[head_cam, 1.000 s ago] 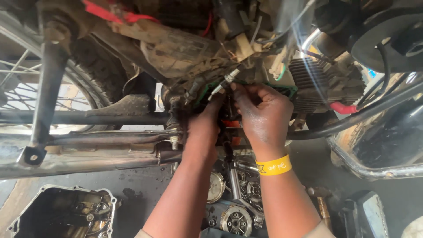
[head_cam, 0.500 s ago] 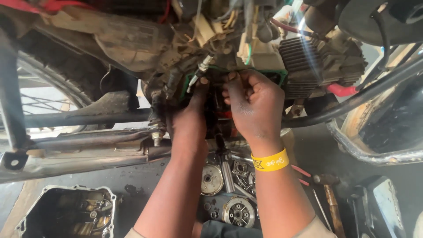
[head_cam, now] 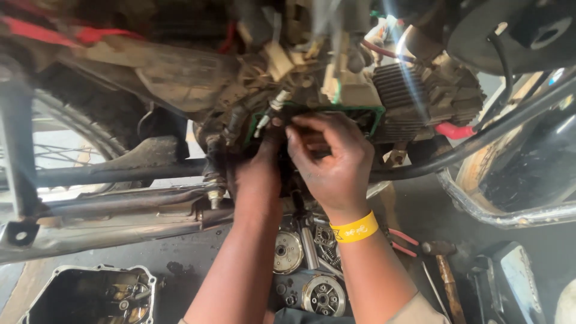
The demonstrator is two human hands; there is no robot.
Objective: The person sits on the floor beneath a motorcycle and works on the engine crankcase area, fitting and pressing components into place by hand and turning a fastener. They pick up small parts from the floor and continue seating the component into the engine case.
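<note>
Both hands reach into the open motorcycle engine (head_cam: 312,120) under its green gasket (head_cam: 378,117). Right hand (head_cam: 336,159) – fingers curled, pinching a part I cannot make out. Left hand (head_cam: 258,171) – grip hidden. Still unfitted on the floor: gears (head_cam: 288,252), engine cover (head_cam: 90,297).

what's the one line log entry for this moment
left hand: reaching into engine | right hand: fingers on engine opening | below: gears, hammer

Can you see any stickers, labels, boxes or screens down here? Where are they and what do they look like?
Wristband: yellow strip with small dark print, round the right wrist, below the right hand.
Boxes, signs or screens: none that I can make out.
</note>
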